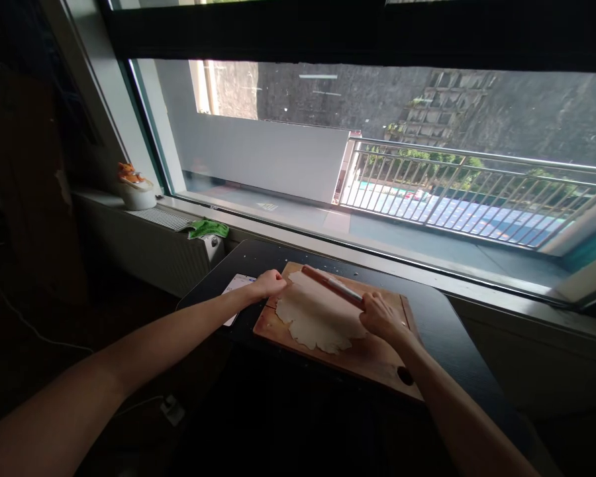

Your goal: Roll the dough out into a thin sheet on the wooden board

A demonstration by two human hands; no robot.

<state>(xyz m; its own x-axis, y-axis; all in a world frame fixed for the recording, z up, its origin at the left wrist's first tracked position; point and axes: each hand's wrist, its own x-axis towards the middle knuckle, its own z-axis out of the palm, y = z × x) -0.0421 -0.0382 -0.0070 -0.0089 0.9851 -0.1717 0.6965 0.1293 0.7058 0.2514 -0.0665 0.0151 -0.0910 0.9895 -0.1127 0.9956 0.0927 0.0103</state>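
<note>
A thin, pale sheet of rolled-out dough [318,321] with a ragged edge lies on a wooden cutting board [377,361]. My right hand [379,314] is closed around the near end of a rolling pin [334,285], which lies slantwise over the dough's far side. At the board's far left edge is my left hand [271,283], its fingers curled closed beside the dough. Whatever those fingers grip, if anything, is hidden. A phone [236,285] with a lit white screen lies on the table, partly under my left wrist.
The black table [430,308] stands against a window sill, with small pale crumbs near its far edge. To the left, a radiator [189,262] bears a green cloth [208,228] and a white pot [138,197] with an orange figure. A white plug [172,409] hangs low at left.
</note>
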